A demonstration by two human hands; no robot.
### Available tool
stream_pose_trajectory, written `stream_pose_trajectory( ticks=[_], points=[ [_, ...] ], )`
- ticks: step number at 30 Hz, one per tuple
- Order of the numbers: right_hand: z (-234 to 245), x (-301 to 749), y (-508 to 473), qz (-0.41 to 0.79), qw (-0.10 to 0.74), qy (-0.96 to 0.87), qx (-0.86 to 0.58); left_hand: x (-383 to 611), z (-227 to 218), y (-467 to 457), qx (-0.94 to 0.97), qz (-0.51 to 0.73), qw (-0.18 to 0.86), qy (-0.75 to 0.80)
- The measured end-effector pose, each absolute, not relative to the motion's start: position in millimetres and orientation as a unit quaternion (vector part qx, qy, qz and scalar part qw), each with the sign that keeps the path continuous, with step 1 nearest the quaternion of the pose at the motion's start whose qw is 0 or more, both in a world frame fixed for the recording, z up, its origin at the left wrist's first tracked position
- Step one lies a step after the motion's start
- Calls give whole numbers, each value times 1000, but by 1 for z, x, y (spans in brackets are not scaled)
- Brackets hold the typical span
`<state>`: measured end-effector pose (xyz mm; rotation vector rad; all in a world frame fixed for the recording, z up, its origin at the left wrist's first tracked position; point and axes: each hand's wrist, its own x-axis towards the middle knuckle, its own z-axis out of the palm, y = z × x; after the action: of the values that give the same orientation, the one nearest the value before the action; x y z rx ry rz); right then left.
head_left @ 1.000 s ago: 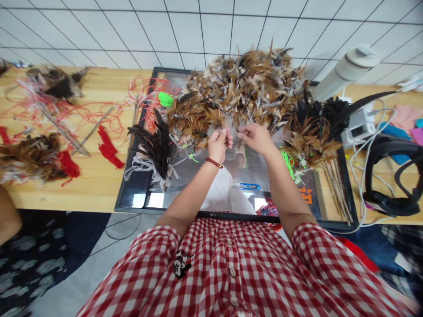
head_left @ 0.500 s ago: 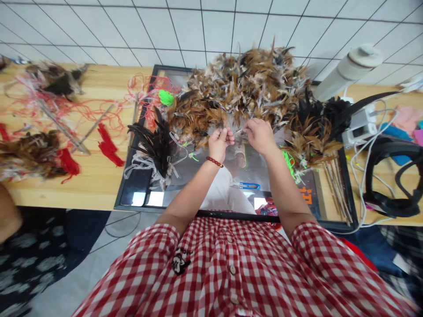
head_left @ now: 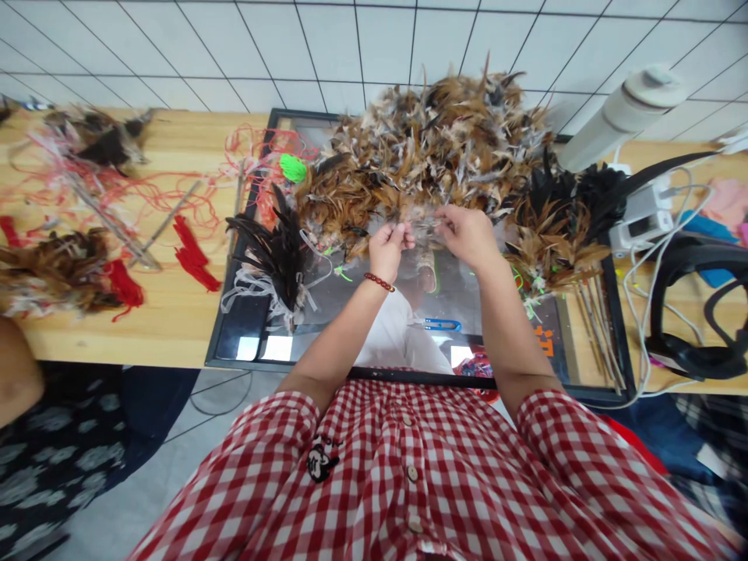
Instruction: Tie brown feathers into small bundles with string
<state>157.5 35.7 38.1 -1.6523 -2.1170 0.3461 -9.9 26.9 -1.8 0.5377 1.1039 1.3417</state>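
Above the dark glossy tray (head_left: 327, 304), both of my hands are at the front of a large heap of brown, grey and black feathers (head_left: 432, 140). My left hand (head_left: 388, 248), a beaded bracelet at its wrist, is closed in a pinch on feathers whose ends blur into the heap behind. A short way to its right, my right hand (head_left: 467, 234) pinches a thin pale feather (head_left: 429, 222). The two hands do not touch. A bundle of black feathers (head_left: 284, 257) tied with pale strips lies left of them, and blue thread snips (head_left: 441, 324) lie below.
Green yarn (head_left: 293, 167), red tassels (head_left: 195, 255) and tangled pink string (head_left: 175, 195) lie on the left. Thin sticks (head_left: 601, 335), a white bottle (head_left: 625, 117), a power strip (head_left: 643, 222) with cables and a black headset (head_left: 695, 312) stand right. Another person's arm (head_left: 17, 374) shows at far left.
My right hand has shifted slightly right, and its fingers have turned over a wispy feather. My left hand stays nearly in place. The view has moved a little.
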Motion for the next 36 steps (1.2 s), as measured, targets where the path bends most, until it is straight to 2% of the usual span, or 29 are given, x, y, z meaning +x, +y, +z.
stream_pose_trajectory(
  ticks=[2, 4, 9, 13, 19, 26, 33, 36],
  points=[
    [37, 164, 36, 130, 175, -749, -626, -11, -2, 28, 223, 592, 613, 473],
    [35, 164, 38, 162, 181, -737, -630, -12, -1, 28, 222, 592, 620, 465],
    [21, 142, 45, 364, 382, -649, -548, -10, 1, 24, 246, 581, 641, 437],
    [16, 129, 47, 478, 460, -576, -478, -9, 4, 20, 272, 556, 666, 417],
    [24, 141, 49, 413, 525, -542, -510, -11, 6, 19, 253, 546, 662, 447],
    [22, 136, 46, 426, 502, -557, -506, -13, 18, 17, 227, 496, 688, 479],
    [20, 129, 44, 303, 450, -631, -554, -13, 21, 14, 259, 455, 725, 447],
    [22, 127, 42, 287, 429, -648, -560, -12, 18, 15, 273, 455, 723, 443]
  ],
)
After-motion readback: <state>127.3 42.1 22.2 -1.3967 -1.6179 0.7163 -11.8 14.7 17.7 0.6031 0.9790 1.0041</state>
